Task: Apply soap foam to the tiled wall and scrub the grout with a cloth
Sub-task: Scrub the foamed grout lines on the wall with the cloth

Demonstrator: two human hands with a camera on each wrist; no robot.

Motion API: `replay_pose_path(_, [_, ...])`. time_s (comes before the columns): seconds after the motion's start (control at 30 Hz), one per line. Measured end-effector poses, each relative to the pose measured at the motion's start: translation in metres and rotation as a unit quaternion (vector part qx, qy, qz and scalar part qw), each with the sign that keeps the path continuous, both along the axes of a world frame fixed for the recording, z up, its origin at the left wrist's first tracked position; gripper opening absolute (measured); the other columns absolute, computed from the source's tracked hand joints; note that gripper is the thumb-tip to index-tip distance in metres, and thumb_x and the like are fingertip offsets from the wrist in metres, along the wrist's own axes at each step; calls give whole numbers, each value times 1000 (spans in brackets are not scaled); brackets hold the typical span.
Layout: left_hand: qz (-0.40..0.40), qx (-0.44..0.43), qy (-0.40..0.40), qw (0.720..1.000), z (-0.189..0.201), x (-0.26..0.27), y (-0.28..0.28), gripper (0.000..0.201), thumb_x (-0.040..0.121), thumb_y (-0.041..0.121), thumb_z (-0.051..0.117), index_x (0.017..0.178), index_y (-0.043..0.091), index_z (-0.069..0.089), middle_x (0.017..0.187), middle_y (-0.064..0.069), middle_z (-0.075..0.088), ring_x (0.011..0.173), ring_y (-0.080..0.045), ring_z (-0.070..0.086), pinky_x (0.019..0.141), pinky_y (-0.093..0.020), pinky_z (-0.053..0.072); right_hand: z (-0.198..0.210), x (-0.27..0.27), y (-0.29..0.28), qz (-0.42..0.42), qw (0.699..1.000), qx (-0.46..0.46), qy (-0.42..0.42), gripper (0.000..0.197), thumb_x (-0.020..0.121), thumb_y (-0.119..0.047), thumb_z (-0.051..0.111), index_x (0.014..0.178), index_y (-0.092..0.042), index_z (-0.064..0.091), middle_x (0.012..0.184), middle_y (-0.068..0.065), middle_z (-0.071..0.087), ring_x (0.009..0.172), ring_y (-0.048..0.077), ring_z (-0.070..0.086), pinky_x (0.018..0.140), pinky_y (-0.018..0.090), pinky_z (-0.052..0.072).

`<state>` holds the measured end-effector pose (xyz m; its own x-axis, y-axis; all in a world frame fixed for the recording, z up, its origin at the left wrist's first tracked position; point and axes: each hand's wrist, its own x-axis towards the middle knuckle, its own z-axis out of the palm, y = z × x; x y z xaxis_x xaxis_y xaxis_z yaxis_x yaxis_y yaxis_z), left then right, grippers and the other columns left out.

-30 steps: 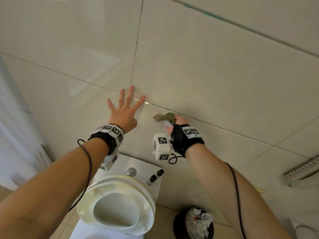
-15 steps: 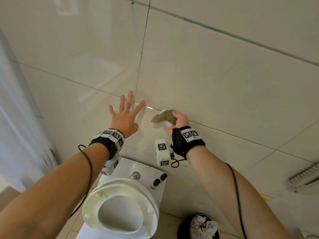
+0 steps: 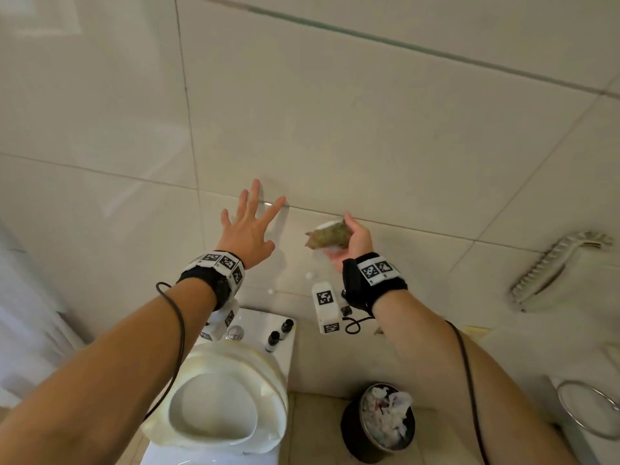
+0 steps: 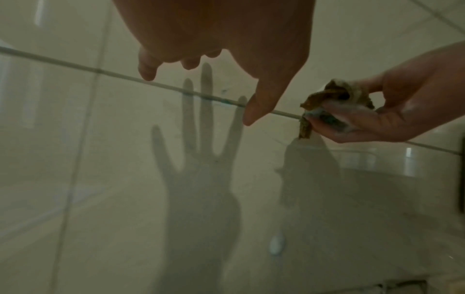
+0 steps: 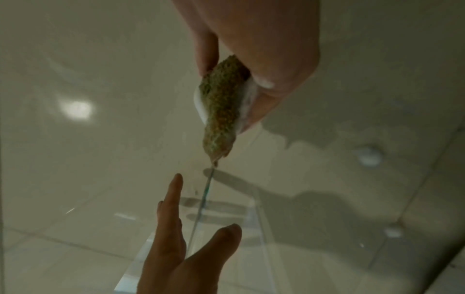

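Observation:
The wall (image 3: 369,129) is large glossy beige tiles, with a horizontal grout line (image 3: 419,228) running behind both hands. My right hand (image 3: 350,238) grips a crumpled green-brown cloth (image 3: 325,234) with white foam under it, held just below the grout line. In the right wrist view the cloth (image 5: 222,107) is pinched between thumb and fingers, its tip pointing at the grout line (image 5: 205,195). My left hand (image 3: 250,219) is spread flat near the wall, left of the cloth and holding nothing. Its shadow falls on the tile (image 4: 198,179). Small foam blobs (image 3: 310,274) cling to the tile below.
A toilet (image 3: 228,397) stands below my arms, with two small dark bottles (image 3: 280,332) on its cistern. A black waste bin (image 3: 379,421) full of tissue sits to its right. A brush-like holder (image 3: 553,266) hangs on the right wall and a curtain (image 3: 20,297) on the left.
My right hand has turned and drawn the cloth slightly down off the grout line it was pressed against. The left hand stays spread in the same place.

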<state>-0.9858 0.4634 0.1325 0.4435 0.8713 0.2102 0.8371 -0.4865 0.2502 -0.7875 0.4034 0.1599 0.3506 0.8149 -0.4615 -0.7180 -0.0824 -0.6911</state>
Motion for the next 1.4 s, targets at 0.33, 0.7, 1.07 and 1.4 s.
replay_pose_path(0.33, [-72,2,25,997,-6,136,-45,95,87,24,64,156,44,2,161,-3,-31,152,-28,-17,121,-59,6,-43,153,-87,-94,975,-103,-172,4,86,-10,61,83,-10,63,90,9,63,80,24,61,72,33,53])
replay_pose_path(0.7, [-94,4,54,994,-15,253,-85,96,87,27,66,156,43,1,159,-3,-36,149,-34,-26,119,-64,5,-79,276,-137,-82,932,-188,-298,48,85,12,54,127,-11,60,117,3,57,105,23,56,95,22,44])
replay_pose_path(1.07, [-34,6,84,996,-29,276,-91,107,84,31,68,155,40,-11,156,-9,-39,147,-41,-26,112,-74,13,-98,345,-114,-104,940,-205,-251,35,101,-29,45,129,-8,51,124,16,56,109,33,56,80,40,49])
replay_pose_path(1.4, [-43,20,88,995,-36,257,-84,108,83,25,69,156,40,-9,160,0,-34,151,-29,-22,113,-73,11,-126,336,-107,10,909,-294,-295,49,97,-46,44,129,-13,59,127,18,59,113,35,57,103,38,42])
